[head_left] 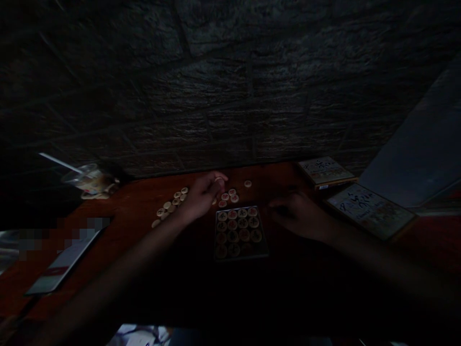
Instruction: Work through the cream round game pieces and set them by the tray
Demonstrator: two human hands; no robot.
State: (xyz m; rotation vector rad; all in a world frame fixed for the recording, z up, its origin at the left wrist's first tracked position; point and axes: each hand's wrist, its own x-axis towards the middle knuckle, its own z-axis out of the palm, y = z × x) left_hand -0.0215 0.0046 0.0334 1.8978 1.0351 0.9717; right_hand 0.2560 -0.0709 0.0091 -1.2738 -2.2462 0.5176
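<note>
My left hand [203, 196] reaches over the loose pieces behind the box, thumb and fingers pinched around a pale round Chinese chess piece [218, 179]. Below it, an open square box [266, 240] holds rows of Chinese chess pieces with red and black characters; its near end is very dark. A few red-marked pieces [232, 192] lie just right of my left hand, and a single piece [248, 183] sits farther right. More loose pieces [166, 205] are spread to the left, partly behind my forearm. My right hand [300, 214] hovers right of the box, fingers bent, too dark and blurred to read.
Two flat printed boxes [370, 211] lie on the right of the reddish wooden table [126, 206]. At the left stand a clear drink cup with a straw [91, 180] and a phone or tablet-like flat slab [66, 259]. A dark stone wall [223, 105] rises behind.
</note>
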